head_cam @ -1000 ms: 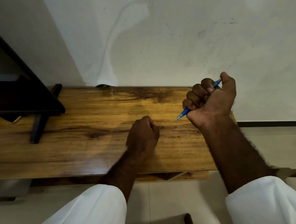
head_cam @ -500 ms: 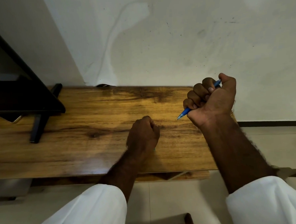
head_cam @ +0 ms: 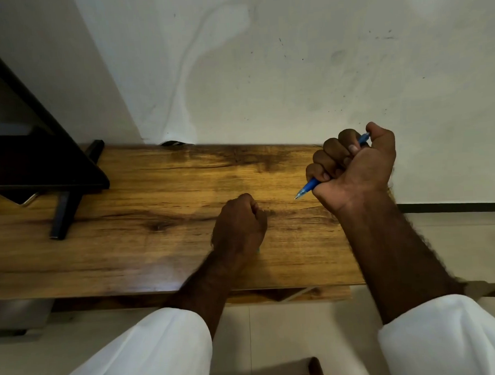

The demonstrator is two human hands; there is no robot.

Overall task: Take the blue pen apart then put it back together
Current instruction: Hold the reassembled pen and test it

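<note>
White wall (head_cam: pixel 291 70) fills the upper field, marked and stained. Below it is a wooden table (head_cam: pixel 146 250), its long edge toward the viewer. A black screen on a stand (head_cam: pixel 47 169) occupies the table's far left, well apart from the work. Two forearms in white sleeves (head_cam: pixel 151 350) enter from below. The right hand (head_cam: pixel 357 170) is raised above the right end of the table, fingers wrapped in a full fist round the blue pen (head_cam: pixel 308 188), thumb bent over the pen's upper end. The left hand (head_cam: pixel 238 228) rests on the table near centre, fingers curled tight. Nothing shows in it, though the palm side is hidden. The pen slants through the right fist, its writing tip pointing down and left toward the table and clear of the wood. Only the lower barrel and a short upper piece show; the middle is covered by fingers. No loose pen parts visible on the table. Judgement: the pen reads as one assembled piece. Either disassembly has not begun or reassembly is finished; these pictures cannot settle which. The thumb placement suggests a click check. If it is the start, everything remains: unscrew the barrel, remove the internals, refit.
</note>
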